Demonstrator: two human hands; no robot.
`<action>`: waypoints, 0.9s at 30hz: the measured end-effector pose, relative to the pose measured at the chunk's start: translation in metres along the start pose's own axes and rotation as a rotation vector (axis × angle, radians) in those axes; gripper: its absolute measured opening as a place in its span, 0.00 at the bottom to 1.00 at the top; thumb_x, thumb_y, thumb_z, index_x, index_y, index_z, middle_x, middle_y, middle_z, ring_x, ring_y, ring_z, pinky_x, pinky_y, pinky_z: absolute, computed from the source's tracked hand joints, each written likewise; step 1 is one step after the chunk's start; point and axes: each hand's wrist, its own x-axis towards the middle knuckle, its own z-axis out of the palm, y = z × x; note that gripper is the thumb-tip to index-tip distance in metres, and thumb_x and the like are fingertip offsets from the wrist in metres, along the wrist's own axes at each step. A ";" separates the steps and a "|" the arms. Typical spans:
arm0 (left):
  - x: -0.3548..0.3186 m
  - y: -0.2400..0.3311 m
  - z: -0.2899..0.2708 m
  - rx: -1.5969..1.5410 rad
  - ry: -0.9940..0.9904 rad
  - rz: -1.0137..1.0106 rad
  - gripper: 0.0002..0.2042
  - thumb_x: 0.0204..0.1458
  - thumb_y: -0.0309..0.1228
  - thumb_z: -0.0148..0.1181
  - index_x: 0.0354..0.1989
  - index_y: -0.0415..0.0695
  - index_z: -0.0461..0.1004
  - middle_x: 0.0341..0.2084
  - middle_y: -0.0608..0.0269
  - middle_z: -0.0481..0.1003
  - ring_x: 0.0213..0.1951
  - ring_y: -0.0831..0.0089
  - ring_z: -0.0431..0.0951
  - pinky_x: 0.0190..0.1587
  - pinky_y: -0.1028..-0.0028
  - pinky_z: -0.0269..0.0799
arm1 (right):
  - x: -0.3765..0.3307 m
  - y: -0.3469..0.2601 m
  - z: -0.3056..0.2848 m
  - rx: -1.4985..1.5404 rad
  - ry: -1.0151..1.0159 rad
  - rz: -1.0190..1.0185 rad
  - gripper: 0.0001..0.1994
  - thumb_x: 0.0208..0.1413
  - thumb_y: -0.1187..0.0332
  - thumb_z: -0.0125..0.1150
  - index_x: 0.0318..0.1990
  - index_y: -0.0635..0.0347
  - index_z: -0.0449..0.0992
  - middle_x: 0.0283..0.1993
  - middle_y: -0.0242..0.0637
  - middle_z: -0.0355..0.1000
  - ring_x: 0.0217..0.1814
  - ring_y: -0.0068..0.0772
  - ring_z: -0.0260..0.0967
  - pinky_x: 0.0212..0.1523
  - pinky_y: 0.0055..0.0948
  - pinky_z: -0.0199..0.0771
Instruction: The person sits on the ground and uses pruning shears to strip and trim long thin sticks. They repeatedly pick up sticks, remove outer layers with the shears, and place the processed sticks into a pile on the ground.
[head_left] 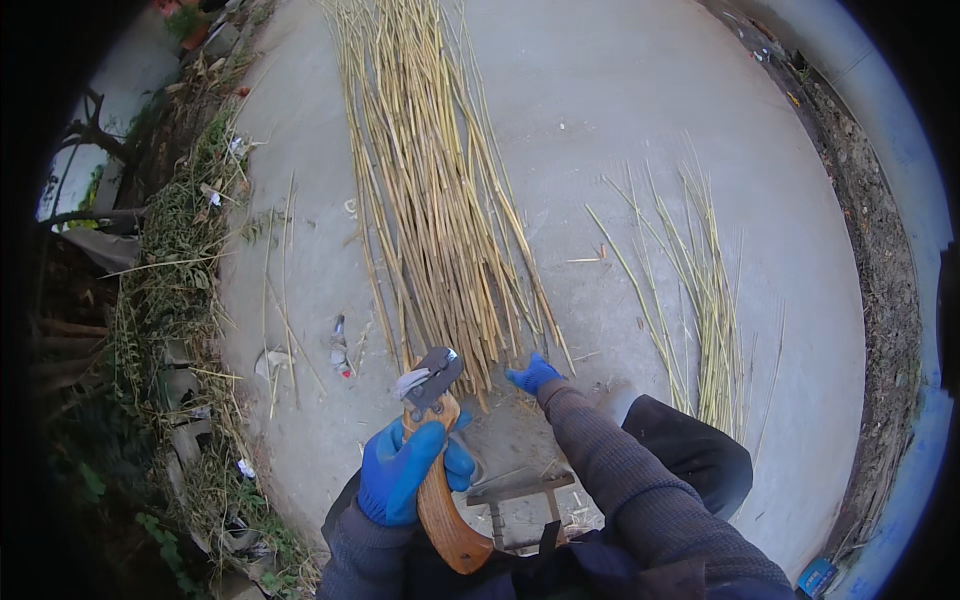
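My left hand (402, 468), in a blue glove, is closed around a wooden-handled tool (455, 520) with a short, dark metal head. The tool's head points up and away from me, just in front of the near ends of a long bundle of tan canes (430, 180). Stretched forward, my right hand (535, 374), also gloved in blue, is beside the near right ends of the canes. Its fingers look apart, and I see nothing held in them. The canes lie lengthwise on the grey concrete ground, fanning slightly at the near end.
A smaller pile of thin greenish canes (712, 310) lies to the right. Several loose stalks (285, 300) lie on the left, near a strip of weeds and litter (180, 260). A small wood-topped stool (520, 487) stands close to me. A pale wall (900, 150) curves along the right.
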 end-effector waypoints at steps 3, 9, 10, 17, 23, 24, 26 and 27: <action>0.002 0.000 -0.006 -0.009 0.010 -0.030 0.21 0.61 0.35 0.52 0.54 0.27 0.67 0.27 0.52 0.77 0.26 0.68 0.78 0.31 0.72 0.76 | 0.011 0.010 0.034 0.318 0.042 -0.029 0.40 0.47 0.49 0.68 0.59 0.75 0.65 0.57 0.58 0.69 0.61 0.47 0.68 0.61 0.38 0.67; -0.002 -0.001 -0.010 -0.028 -0.018 -0.021 0.21 0.61 0.36 0.53 0.54 0.29 0.67 0.27 0.53 0.77 0.27 0.68 0.78 0.31 0.71 0.76 | 0.000 0.015 0.004 0.886 -0.370 -0.251 0.26 0.56 0.62 0.63 0.56 0.72 0.69 0.44 0.48 0.75 0.44 0.35 0.76 0.47 0.33 0.76; -0.003 -0.001 -0.010 -0.059 -0.016 -0.044 0.21 0.61 0.36 0.53 0.54 0.30 0.67 0.27 0.53 0.77 0.27 0.68 0.78 0.30 0.71 0.76 | -0.006 0.013 -0.002 0.872 -0.384 -0.303 0.23 0.57 0.63 0.61 0.55 0.71 0.69 0.42 0.47 0.76 0.41 0.33 0.76 0.45 0.31 0.77; -0.010 -0.003 -0.010 -0.013 0.009 -0.027 0.22 0.60 0.40 0.55 0.53 0.32 0.69 0.27 0.55 0.77 0.26 0.69 0.77 0.30 0.72 0.76 | -0.051 -0.029 -0.038 1.092 -0.234 -0.151 0.18 0.64 0.59 0.53 0.52 0.66 0.71 0.40 0.41 0.77 0.34 0.28 0.75 0.38 0.26 0.77; 0.001 -0.007 -0.018 -0.006 0.022 0.093 0.23 0.59 0.43 0.57 0.51 0.33 0.72 0.28 0.55 0.78 0.27 0.70 0.78 0.32 0.73 0.77 | -0.121 -0.104 -0.106 1.138 -0.099 -0.336 0.17 0.63 0.62 0.51 0.50 0.67 0.72 0.35 0.41 0.76 0.30 0.26 0.73 0.30 0.24 0.76; 0.002 -0.008 -0.020 -0.014 0.029 0.112 0.23 0.58 0.43 0.58 0.51 0.33 0.72 0.28 0.55 0.78 0.28 0.70 0.78 0.32 0.73 0.77 | -0.143 -0.111 -0.119 1.083 -0.167 -0.402 0.17 0.63 0.62 0.51 0.50 0.67 0.72 0.35 0.41 0.76 0.30 0.26 0.73 0.31 0.24 0.76; 0.004 -0.010 -0.023 -0.044 0.030 0.147 0.24 0.58 0.44 0.59 0.51 0.33 0.72 0.29 0.54 0.78 0.28 0.70 0.78 0.33 0.73 0.77 | -0.192 -0.115 -0.147 0.998 -0.279 -0.343 0.17 0.63 0.62 0.51 0.50 0.66 0.73 0.35 0.41 0.76 0.31 0.27 0.74 0.31 0.23 0.76; 0.004 -0.011 -0.024 -0.066 0.024 0.162 0.24 0.57 0.44 0.59 0.51 0.33 0.72 0.29 0.54 0.78 0.28 0.70 0.79 0.33 0.73 0.77 | -0.219 -0.112 -0.166 0.913 -0.331 -0.347 0.16 0.63 0.62 0.51 0.50 0.66 0.73 0.35 0.40 0.76 0.32 0.26 0.74 0.31 0.23 0.75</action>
